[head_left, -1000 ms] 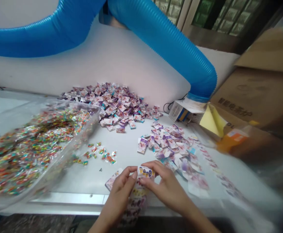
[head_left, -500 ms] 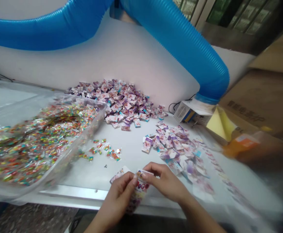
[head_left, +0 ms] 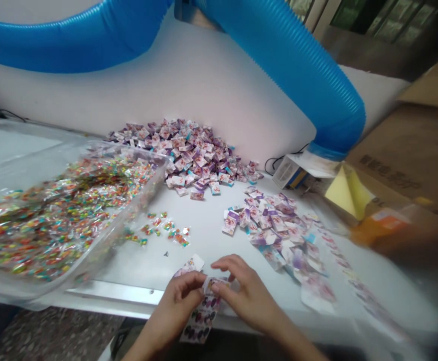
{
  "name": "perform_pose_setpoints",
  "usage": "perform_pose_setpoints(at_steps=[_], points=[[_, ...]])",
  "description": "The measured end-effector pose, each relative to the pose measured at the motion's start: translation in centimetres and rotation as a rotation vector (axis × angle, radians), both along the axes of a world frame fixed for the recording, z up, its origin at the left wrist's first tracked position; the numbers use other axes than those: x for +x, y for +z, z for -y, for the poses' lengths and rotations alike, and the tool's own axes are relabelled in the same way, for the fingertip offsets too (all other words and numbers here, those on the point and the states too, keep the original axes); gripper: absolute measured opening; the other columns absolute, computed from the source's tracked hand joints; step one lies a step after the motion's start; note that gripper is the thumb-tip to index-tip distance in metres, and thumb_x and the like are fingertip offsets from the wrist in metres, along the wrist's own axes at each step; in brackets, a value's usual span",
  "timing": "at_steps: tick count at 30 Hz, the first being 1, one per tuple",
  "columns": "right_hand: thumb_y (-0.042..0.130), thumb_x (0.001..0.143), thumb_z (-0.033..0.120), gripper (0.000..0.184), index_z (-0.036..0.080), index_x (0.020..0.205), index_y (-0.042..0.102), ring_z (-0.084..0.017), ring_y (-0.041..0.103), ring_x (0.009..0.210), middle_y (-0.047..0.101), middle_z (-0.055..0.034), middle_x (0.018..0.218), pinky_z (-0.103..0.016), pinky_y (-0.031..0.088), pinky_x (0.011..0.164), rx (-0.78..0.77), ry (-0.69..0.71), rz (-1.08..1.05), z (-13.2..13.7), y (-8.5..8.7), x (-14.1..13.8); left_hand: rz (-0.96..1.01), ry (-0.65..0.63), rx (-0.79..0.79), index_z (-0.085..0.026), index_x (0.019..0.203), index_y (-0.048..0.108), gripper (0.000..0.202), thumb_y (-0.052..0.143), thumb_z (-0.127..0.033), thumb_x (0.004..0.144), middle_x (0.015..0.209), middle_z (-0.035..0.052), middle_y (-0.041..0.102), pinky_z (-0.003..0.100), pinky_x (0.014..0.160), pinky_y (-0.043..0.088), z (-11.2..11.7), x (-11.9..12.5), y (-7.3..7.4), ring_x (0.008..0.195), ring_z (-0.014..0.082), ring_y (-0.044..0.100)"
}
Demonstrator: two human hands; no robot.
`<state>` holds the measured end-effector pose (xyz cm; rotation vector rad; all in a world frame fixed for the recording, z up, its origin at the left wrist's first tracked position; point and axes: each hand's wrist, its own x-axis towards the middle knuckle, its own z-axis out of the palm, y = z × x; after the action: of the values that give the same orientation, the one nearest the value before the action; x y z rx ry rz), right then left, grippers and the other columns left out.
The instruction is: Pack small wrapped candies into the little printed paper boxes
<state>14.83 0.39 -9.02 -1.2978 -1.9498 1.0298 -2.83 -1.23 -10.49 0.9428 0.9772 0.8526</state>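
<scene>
My left hand point(head_left: 177, 306) and my right hand point(head_left: 249, 296) meet at the front of the white table point(head_left: 143, 271). Between their fingertips they pinch the top of a strip of printed sachets point(head_left: 199, 321), which hangs down past the table's edge. A small white-and-pink sachet piece point(head_left: 190, 265) sticks up behind my left fingers. To the right of my right hand lies a loose heap of purple-and-white sachets point(head_left: 271, 230). A long connected sachet strip point(head_left: 354, 286) runs along the table's right side.
A large pile of purple-and-white sachets point(head_left: 181, 155) sits against the wall. A clear tray point(head_left: 53, 220) of colourful packets stands at left, with a few packets point(head_left: 162, 230) beside it. A blue corrugated hose point(head_left: 279, 55) arches overhead; cardboard boxes point(head_left: 403, 155) stand at right.
The hands have drawn closer, and more of the strip now hangs below them. The small sachet piece stands higher behind my left fingers. The whole view has drifted slightly.
</scene>
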Motion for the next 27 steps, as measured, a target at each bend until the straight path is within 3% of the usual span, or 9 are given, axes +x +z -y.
perform_pose_setpoints(at_steps=[3,7,11,15,18,21,24,25,27], points=[[0.061,0.082,0.023,0.009,0.021,0.085,0.069,-0.015,0.058,0.077,0.066,-0.0001,0.081,-0.024,0.042,0.07,-0.078,0.035,-0.039,-0.6,0.5,0.2,-0.009,-0.046,-0.015,-0.015,0.081,0.063,0.025,0.067,-0.036,0.07,0.071,0.0005,0.064,0.024,0.063,0.04,0.3,0.0,-0.5,0.068,0.0141,0.056],[0.064,0.079,0.029,0.012,0.017,0.078,0.066,-0.013,0.056,0.066,0.063,0.0007,0.069,-0.023,0.041,0.061,-0.263,-0.001,-0.178,-0.7,0.8,0.4,-0.085,-0.051,-0.094,-0.013,0.071,0.059,0.036,0.068,-0.048,0.069,0.056,-0.0025,0.055,0.021,0.05,0.029,0.6,0.2,-2.3,0.05,0.0092,0.045],[0.065,0.077,0.03,0.014,0.017,0.077,0.063,-0.012,0.053,0.061,0.06,0.0023,0.065,-0.021,0.038,0.055,-0.443,0.035,-0.196,0.3,-0.4,0.0,-0.03,-0.021,-0.136,-0.012,0.073,0.061,0.027,0.068,-0.038,0.069,0.057,-0.0017,0.057,0.021,0.052,0.032,0.5,0.3,-2.3,0.052,0.0103,0.048],[0.066,0.076,0.026,0.01,0.02,0.083,0.065,-0.014,0.056,0.073,0.063,0.001,0.078,-0.023,0.041,0.065,-0.231,-0.058,-0.035,0.8,-1.6,-0.4,0.067,-0.082,-0.032,-0.016,0.09,0.065,0.021,0.062,-0.019,0.069,0.075,0.0011,0.066,0.027,0.073,0.043,0.6,0.0,-1.1,0.072,0.0157,0.059],[0.071,0.072,0.027,0.019,0.022,0.089,0.066,-0.016,0.055,0.081,0.063,-0.0008,0.089,-0.025,0.042,0.07,-0.098,-0.109,0.005,0.5,-1.6,-0.3,0.077,-0.107,0.045,-0.018,0.101,0.064,0.027,0.061,-0.02,0.074,0.088,0.0031,0.067,0.03,0.08,0.043,0.7,-0.3,-0.8,0.082,0.0178,0.061],[0.07,0.075,0.035,0.019,0.02,0.085,0.065,-0.014,0.055,0.069,0.062,0.0005,0.076,-0.023,0.041,0.061,-0.299,-0.036,-0.15,-0.1,-1.3,0.1,0.089,-0.13,0.04,-0.021,0.118,0.055,0.039,0.059,-0.027,0.08,0.092,0.0043,0.066,0.031,0.078,0.045,1.0,-0.5,-0.7,0.086,0.0192,0.061],[0.075,0.07,0.037,0.029,0.018,0.086,0.061,-0.01,0.053,0.056,0.057,0.0046,0.061,-0.02,0.039,0.053,-0.491,0.001,-0.363,-0.7,-1.4,0.4,0.044,-0.165,0.052,-0.026,0.137,0.035,0.063,0.06,-0.029,0.08,0.091,0.0037,0.066,0.031,0.074,0.047,1.2,-0.9,-0.2,0.084,0.0201,0.062],[0.076,0.069,0.037,0.031,0.017,0.086,0.059,-0.009,0.052,0.053,0.056,0.0058,0.058,-0.019,0.038,0.051,-0.534,0.016,-0.419,-0.9,-1.6,0.5,-0.004,-0.178,0.091,-0.027,0.139,0.033,0.065,0.061,-0.029,0.08,0.091,0.0038,0.066,0.031,0.074,0.047,1.2,-1.1,0.1,0.084,0.0202,0.062],[0.078,0.066,0.038,0.035,0.017,0.084,0.058,-0.008,0.049,0.047,0.054,0.0072,0.053,-0.017,0.036,0.046,-0.625,0.052,-0.504,-1.2,-2.2,0.5,-0.171,-0.21,0.236,-0.029,0.134,0.043,0.054,0.058,-0.03,0.082,0.095,0.004,0.067,0.03,0.076,0.047,1.0,-1.4,0.6,0.086,0.02,0.062]])
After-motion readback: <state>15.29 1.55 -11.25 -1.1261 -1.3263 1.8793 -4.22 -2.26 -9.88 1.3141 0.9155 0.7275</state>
